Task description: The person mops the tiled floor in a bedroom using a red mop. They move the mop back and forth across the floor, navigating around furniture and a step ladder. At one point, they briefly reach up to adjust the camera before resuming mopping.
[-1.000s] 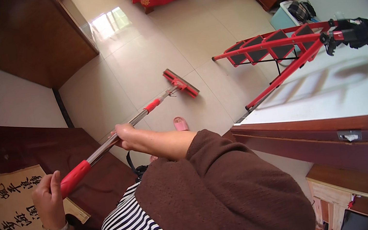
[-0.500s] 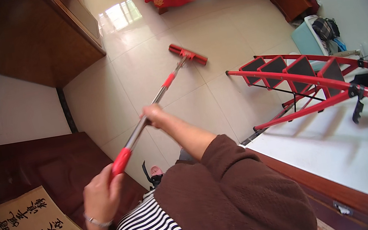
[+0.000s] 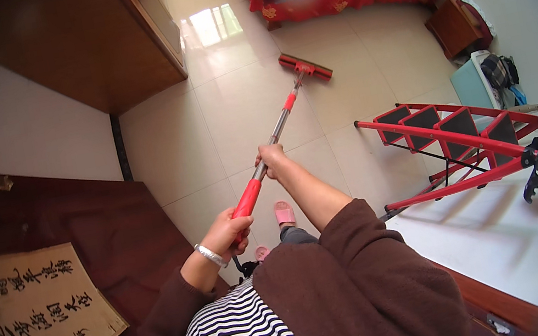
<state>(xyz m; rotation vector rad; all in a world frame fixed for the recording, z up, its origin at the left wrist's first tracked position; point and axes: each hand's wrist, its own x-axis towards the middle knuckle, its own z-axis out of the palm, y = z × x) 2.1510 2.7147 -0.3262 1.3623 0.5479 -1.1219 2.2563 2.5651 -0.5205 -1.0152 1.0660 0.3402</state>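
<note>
Both of my hands grip a sponge mop that slants across the floor ahead of me. My left hand (image 3: pixel 226 233) is wrapped round the end of its red grip (image 3: pixel 247 199), with a silver band on the wrist. Farther down, my right hand (image 3: pixel 271 160) is closed round the metal pole (image 3: pixel 279 125). The wide red mop head (image 3: pixel 306 67) rests on the tiled floor (image 3: pixel 238 116), short of the bed. Below my hands a pink slipper (image 3: pixel 283 213) shows on one foot, and part of another is visible.
A red folding stepladder (image 3: pixel 457 135) leans along the right wall. Beyond it are a pale blue bin (image 3: pixel 466 84) and a wooden nightstand (image 3: pixel 454 27). The bed (image 3: pixel 340 0) is at the far side. A wooden cabinet (image 3: pixel 76 51) and a dark red door (image 3: pixel 106 225) flank the left.
The mop head has slid farther out over the tiles, and both hands have moved forward with it. A pink-slippered foot has come forward into view. The whole view has shifted.
</note>
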